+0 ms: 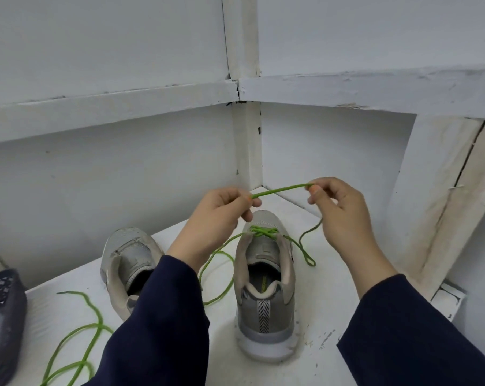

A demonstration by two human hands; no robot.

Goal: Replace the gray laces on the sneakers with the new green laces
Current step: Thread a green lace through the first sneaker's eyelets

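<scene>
Hands up above the laced sneaker (266, 288): left hand (222, 215) and right hand (338, 210) each pinch the green lace (280, 190), a short span taut between them. Green crossings bunch at its tongue, and slack loops trail either side. Best play, I'd say: even tension, ends matched, then tie. Beside it, the other sneaker (130, 260) shows no lace.

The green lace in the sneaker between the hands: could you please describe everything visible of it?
The green lace is a thin, round, bright cord, seemingly woven. It crosses between the eyelets of the gray sneaker, which stands upright on the white surface. A taut stretch is pinched between the left hand and the right hand above the shoe. Slack loops trail onto the surface on both sides.
</scene>
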